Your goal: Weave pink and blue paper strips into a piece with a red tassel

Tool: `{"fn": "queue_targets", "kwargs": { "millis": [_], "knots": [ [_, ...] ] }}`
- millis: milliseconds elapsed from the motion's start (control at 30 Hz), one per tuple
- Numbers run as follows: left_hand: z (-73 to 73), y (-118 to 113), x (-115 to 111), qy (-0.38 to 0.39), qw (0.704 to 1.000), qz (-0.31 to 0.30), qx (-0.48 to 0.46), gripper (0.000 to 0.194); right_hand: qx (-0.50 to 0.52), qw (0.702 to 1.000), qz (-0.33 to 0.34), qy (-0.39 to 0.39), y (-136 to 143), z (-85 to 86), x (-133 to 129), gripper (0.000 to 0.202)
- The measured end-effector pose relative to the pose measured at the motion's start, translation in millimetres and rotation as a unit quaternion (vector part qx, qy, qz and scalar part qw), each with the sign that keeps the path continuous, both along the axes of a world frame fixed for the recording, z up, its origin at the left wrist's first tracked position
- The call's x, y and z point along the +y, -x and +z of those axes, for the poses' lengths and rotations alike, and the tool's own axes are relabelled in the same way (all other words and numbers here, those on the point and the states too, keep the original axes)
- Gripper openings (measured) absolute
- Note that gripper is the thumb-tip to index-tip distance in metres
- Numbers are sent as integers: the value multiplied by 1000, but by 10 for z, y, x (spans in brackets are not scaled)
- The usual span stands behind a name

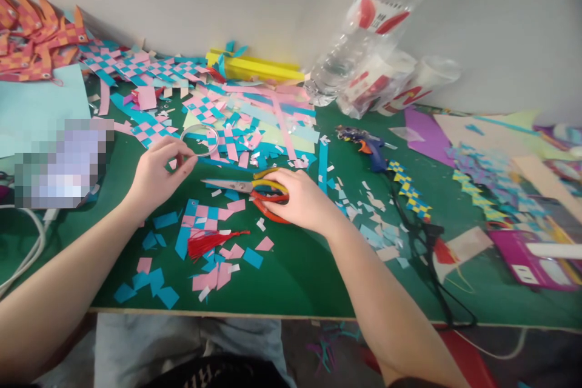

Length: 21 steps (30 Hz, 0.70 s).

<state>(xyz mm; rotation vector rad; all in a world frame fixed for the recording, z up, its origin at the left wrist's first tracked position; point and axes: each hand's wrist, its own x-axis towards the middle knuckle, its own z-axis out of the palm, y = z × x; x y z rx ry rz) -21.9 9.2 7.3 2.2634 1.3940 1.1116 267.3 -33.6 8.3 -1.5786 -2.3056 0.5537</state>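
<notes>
Pinching the near edge of a clear ring (217, 140) with thumb and fingers of the left hand (158, 171), and gripping scissors (251, 187) by yellow and red handles in the curled right hand (305, 203), with nearly closed blades aimed left, just below the ring. Laid out on the green table (300, 279) from the left: a pixelated device (68, 163), then, between the forearms, a pink-and-blue woven piece (200, 218) with a red tassel (204, 245) across its lower side, amid loose paper scraps (155, 280). Past the right hand: a blue glue gun (376, 156) near a yellow-and-blue woven strip (409, 191), then a purple packet (509, 254) toward the right edge.
</notes>
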Motion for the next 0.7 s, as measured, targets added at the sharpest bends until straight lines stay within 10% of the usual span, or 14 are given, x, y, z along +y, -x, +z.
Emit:
{"fn": "queue_targets", "kwargs": {
  "millis": [500,700],
  "knots": [
    [5,63,16,101,973,113,-176,11,283,952,-99,-68,-224,-89,147,38],
    [-9,64,9,100,982,94,-131,13,75,947,-252,-182,-379,-187,259,40]
  ]
}}
